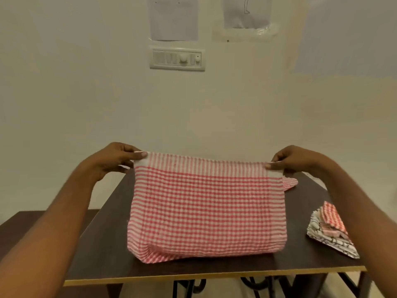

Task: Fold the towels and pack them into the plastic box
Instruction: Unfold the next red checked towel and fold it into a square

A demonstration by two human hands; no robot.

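Note:
A red-and-white checked towel (207, 207) hangs doubled over above the dark table (103, 250), its lower fold resting on the tabletop. My left hand (116, 160) pinches its upper left corner. At the upper right corner my right hand (294, 160) pinches the top edge. The towel is stretched flat between both hands. No plastic box is in view.
A small stack of folded cloths (332, 230), one red-checked on a black-and-white patterned one, lies at the table's right side. Another bit of red-checked cloth (290, 183) peeks out behind the held towel. A lower dark table (19, 224) stands at left. The wall is close behind.

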